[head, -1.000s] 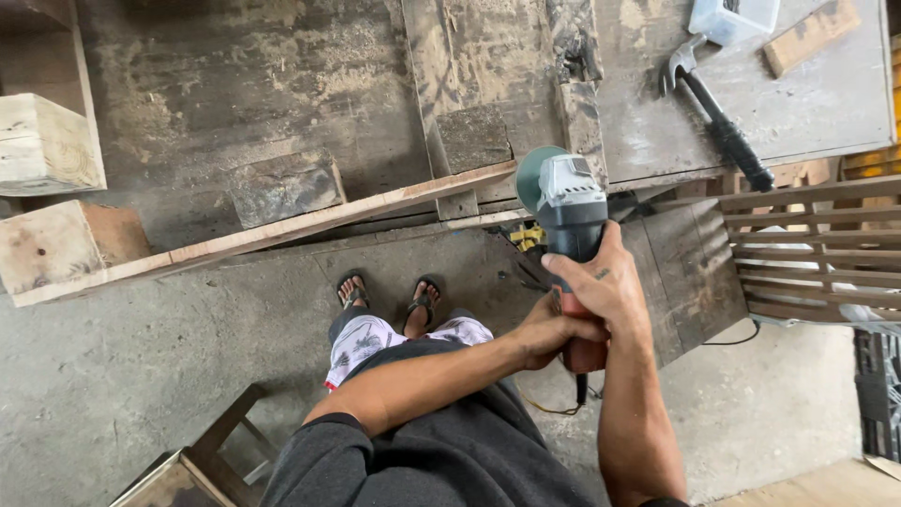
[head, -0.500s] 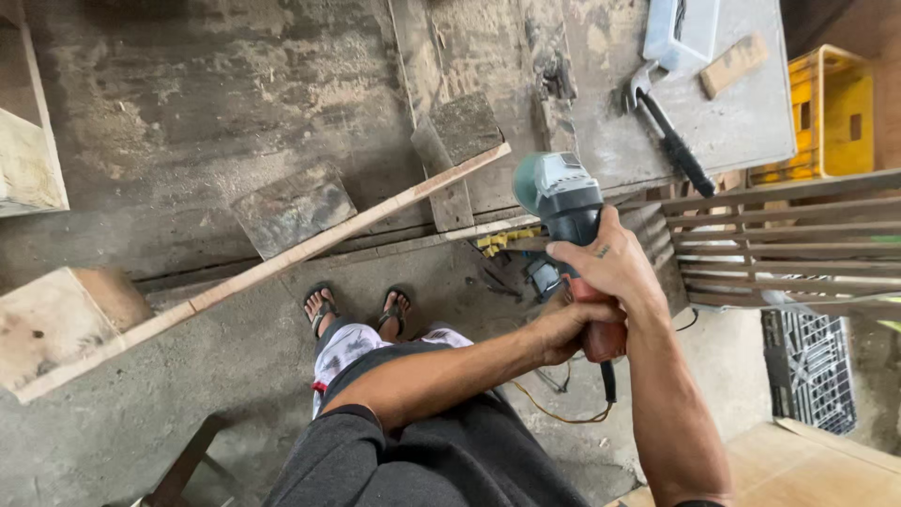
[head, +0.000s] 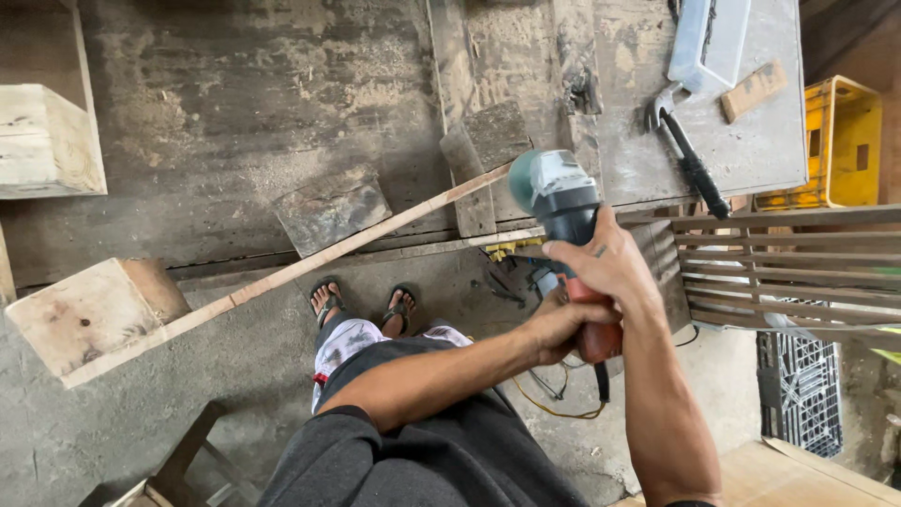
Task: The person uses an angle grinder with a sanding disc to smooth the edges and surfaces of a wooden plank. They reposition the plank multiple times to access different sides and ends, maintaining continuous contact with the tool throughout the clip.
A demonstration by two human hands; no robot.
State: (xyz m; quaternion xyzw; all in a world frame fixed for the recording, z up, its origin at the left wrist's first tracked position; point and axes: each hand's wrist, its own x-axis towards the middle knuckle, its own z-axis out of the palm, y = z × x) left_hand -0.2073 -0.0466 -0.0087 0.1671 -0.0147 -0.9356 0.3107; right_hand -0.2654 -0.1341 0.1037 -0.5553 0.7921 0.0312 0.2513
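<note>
Both hands up on an angle grinder [head: 561, 202], green head pointing away, held in the air just off the near edge of the workbench [head: 235, 113]. Right hand [head: 605, 268] wrapped around the dark body, fingers curled shut over the top. Left hand [head: 563, 324] closed around the red rear handle, just below the right. Black cord [head: 601, 380] hanging off the tail of the tool toward the floor.

Right ahead of the grinder head: a long thin wooden strip [head: 319, 258] lying slantwise across the bench edge, far end just beside the tool's head, near end reaching a pale wooden block [head: 84, 314] at the left. A dark flat slab [head: 330, 208] resting on the bench just above the strip. Upright grey board [head: 466, 178] standing close left of the grinder.

Further back on the bench: a claw hammer [head: 685, 155], a small wood offcut [head: 754, 91], a pale plastic case [head: 709, 38]. Another pale block [head: 47, 141] at far left.

To the right, a slatted wooden frame [head: 788, 272] pressing in close to the right forearm; yellow crate [head: 845, 141] behind it, black crate [head: 801, 390] below. Sandalled feet [head: 361, 300] on bare concrete, yellow wire [head: 549, 404] looping near them. Open floor to the lower left, apart from a dark wooden stool frame [head: 183, 465] at the bottom edge.
</note>
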